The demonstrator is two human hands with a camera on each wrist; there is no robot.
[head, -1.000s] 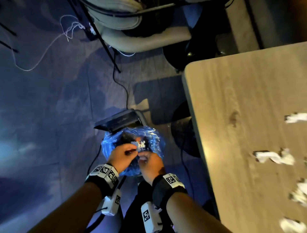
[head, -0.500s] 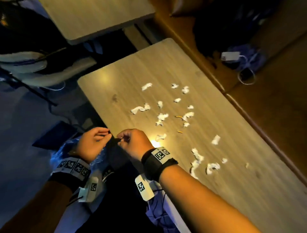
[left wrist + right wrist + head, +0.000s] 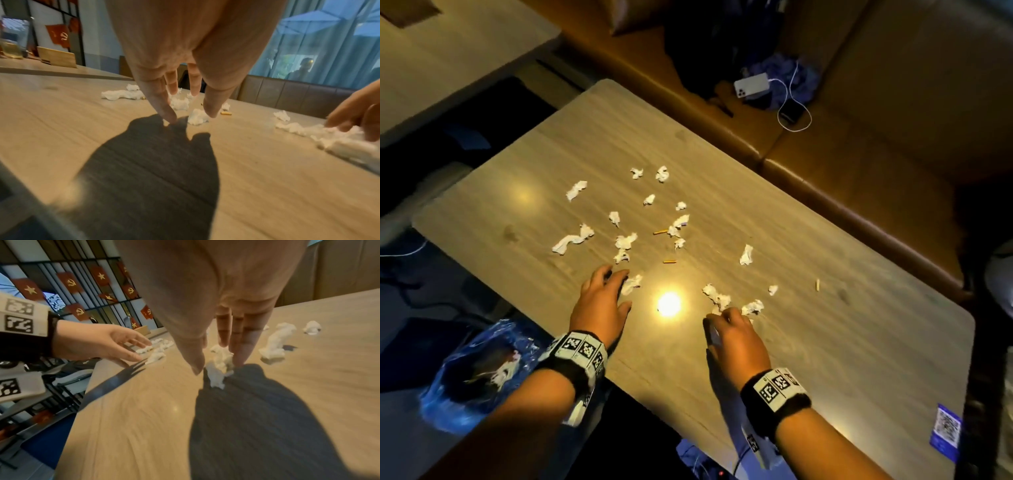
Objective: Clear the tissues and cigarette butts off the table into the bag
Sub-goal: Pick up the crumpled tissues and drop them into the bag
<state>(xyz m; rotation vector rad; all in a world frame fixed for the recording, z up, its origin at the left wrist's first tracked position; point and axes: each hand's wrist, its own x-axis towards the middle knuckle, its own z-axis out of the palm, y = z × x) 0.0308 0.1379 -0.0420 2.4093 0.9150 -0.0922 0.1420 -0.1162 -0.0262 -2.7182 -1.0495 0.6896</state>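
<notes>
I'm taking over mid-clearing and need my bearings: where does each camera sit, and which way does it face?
Head: worn on the head, looking forward and down at the table, the scattered tissues and the blue bag off its near left edge; both forearms, the left hand and the right hand show.
Left wrist: looks along the left hand's fingers toward a tissue wad; the right hand enters at its right.
Right wrist: looks along the right hand's fingers, which touch a tissue strip; the left hand enters at its left.
Shared: all three show the tabletop and both hands.
</notes>
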